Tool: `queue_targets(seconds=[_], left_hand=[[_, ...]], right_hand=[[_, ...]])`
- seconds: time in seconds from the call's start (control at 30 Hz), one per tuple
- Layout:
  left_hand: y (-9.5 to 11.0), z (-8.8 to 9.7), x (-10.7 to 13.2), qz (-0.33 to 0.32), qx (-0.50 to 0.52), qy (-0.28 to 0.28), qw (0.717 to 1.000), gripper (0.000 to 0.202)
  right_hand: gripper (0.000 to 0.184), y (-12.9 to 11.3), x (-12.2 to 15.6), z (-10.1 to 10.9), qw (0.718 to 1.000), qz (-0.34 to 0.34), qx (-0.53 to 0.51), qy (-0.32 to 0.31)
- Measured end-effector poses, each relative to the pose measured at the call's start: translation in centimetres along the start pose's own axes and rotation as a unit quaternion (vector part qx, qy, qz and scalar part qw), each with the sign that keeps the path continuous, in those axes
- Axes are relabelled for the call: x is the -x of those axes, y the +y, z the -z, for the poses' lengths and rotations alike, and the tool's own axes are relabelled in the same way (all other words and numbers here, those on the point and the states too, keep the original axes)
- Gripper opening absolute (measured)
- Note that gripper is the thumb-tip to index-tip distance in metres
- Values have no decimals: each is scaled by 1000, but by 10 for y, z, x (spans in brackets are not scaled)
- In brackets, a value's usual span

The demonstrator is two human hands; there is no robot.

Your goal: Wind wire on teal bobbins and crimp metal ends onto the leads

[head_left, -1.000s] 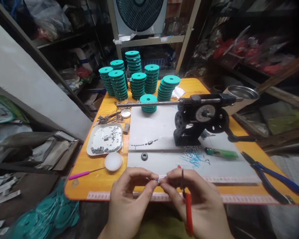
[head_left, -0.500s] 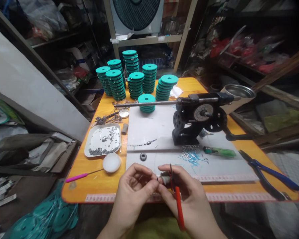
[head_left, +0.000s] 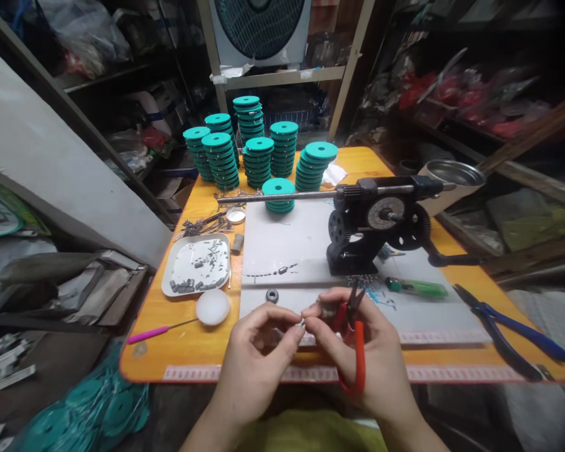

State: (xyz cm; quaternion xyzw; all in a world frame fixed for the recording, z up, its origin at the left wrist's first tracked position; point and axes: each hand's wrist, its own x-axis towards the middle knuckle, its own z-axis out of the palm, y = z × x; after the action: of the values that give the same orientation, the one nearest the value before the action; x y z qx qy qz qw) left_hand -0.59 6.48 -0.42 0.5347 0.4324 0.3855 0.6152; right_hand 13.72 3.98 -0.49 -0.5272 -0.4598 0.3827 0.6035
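Note:
My left hand (head_left: 263, 351) is closed in a pinch, thumb against forefinger, on a tiny pale piece (head_left: 302, 323) too small to name. Close beside it, the fingertips of my right hand (head_left: 367, 342) meet the same spot. A pair of small scissors (head_left: 360, 358) with red handles hangs in my right hand, its dark blades pointing up and slightly parted. Part of a greyish cylindrical thing, maybe a thread spool, shows among the right fingers. Just beyond the hands, a black ring (head_left: 272, 295) lies on the white board (head_left: 268, 245), with a short beaded line (head_left: 282, 270) behind it.
A black hand-cranked winder (head_left: 358, 251) stands at right. Stacks of green spools (head_left: 277, 188) fill the back. At left are a white tray (head_left: 169, 263) of grey weights, a white round lid (head_left: 213, 307) and a pink-handled needle (head_left: 148, 335). Blue-handled pliers (head_left: 522, 329) and a green cutter (head_left: 417, 288) lie at right.
The scissors have turned in my right hand, blades now parted and further right. My right hand has risen slightly, and its fingers cover more of the grey cylindrical thing.

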Motion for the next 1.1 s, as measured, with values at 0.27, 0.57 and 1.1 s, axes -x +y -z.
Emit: queue_targets(seconds=[0.27,0.57,1.1], left_hand=[[-7,1,-10,30,54,-10,998,13],[-8,1,-10,36,84,-5,996,16],[3,1,-2,-7,102,23,995,8]], right_hand=[[27,7,1,3,999,-41,-14,8],[31,10,4,8,998,-62,-3,7],[48,4,11,20,924,104,311,-198]])
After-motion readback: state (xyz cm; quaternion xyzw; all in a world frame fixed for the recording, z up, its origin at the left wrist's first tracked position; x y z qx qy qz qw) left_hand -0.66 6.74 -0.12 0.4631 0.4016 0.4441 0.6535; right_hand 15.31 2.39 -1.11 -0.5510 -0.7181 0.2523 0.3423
